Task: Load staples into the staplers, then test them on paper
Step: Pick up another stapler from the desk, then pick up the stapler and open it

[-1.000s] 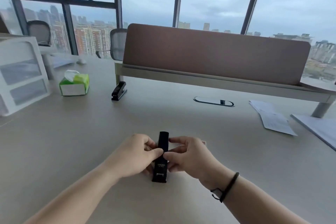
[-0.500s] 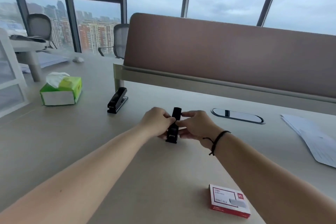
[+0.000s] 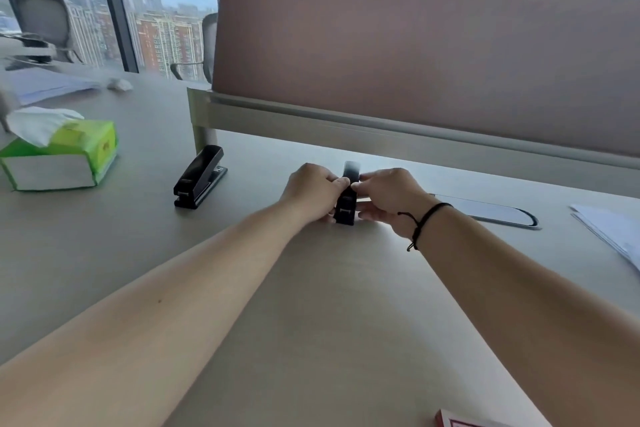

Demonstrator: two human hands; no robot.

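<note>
A small black stapler [image 3: 347,199] stands on the desk at arm's length in front of me, its front end towards me. My left hand [image 3: 313,194] grips its left side and my right hand [image 3: 388,198] grips its right side, thumbs meeting on top. A second black stapler [image 3: 199,177] lies shut to the left, untouched. A red and white staple box [image 3: 464,421] shows at the bottom edge. White paper sheets [image 3: 609,229] lie at the far right.
A green tissue box [image 3: 65,156] sits at the left. A brown desk divider [image 3: 415,55] runs across just behind the staplers. An oval cable cover [image 3: 498,215] lies right of my right hand. Papers and office chairs are at the far left by the windows.
Both hands have pushed the stapler away from me towards the divider, arms stretching out. The camera dipped, bringing the staple box into view near me.
</note>
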